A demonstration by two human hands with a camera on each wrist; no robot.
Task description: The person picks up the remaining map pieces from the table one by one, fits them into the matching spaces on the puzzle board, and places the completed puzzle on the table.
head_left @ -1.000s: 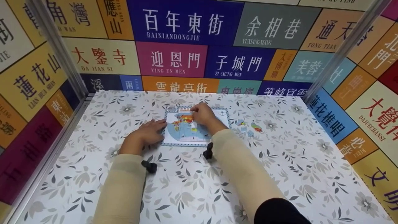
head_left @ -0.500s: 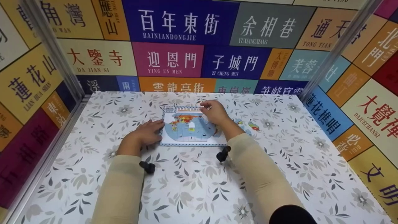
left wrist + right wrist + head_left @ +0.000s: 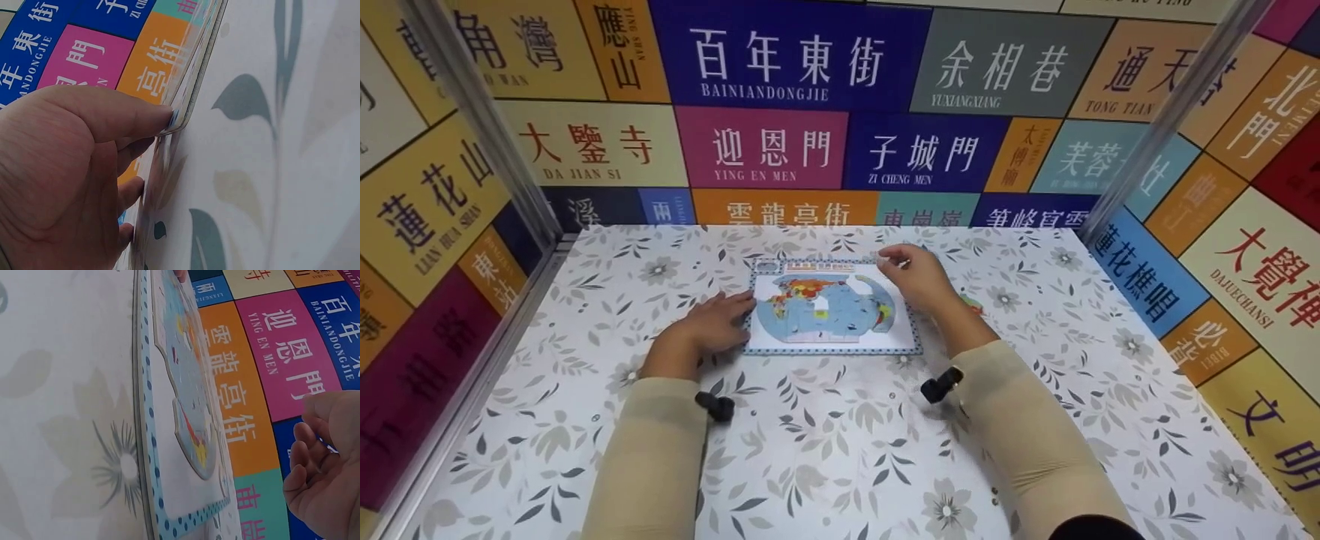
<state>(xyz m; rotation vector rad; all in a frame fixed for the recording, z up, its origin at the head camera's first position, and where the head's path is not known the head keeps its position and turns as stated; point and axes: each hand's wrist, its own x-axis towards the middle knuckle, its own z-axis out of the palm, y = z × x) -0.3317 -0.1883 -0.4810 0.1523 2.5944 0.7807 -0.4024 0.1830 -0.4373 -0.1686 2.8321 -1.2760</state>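
A world-map jigsaw puzzle board [image 3: 877,346] with a blue dotted border lies flat on the table. White gaps show in its map, near the middle and at the upper right. My left hand [image 3: 701,330] rests at the board's left edge; in the left wrist view its thumb [image 3: 132,119] touches a corner of the board, the other fingers lower along the edge. Over the board's upper right corner hovers my right hand [image 3: 926,285], fingers loosely bent. The right wrist view shows that hand [image 3: 329,461] raised above the board surface, with nothing seen between its fingers.
A loose colourful puzzle piece [image 3: 972,304] lies right of the board, partly behind the right hand; other pieces there are hidden. The table [image 3: 825,450] has a leaf-and-flower cover. Sign-printed panels [image 3: 769,146] close off the back and sides.
My right hand has moved right from the middle of the map to the board's upper right corner, uncovering more of the map. The left hand has stayed at the left edge.
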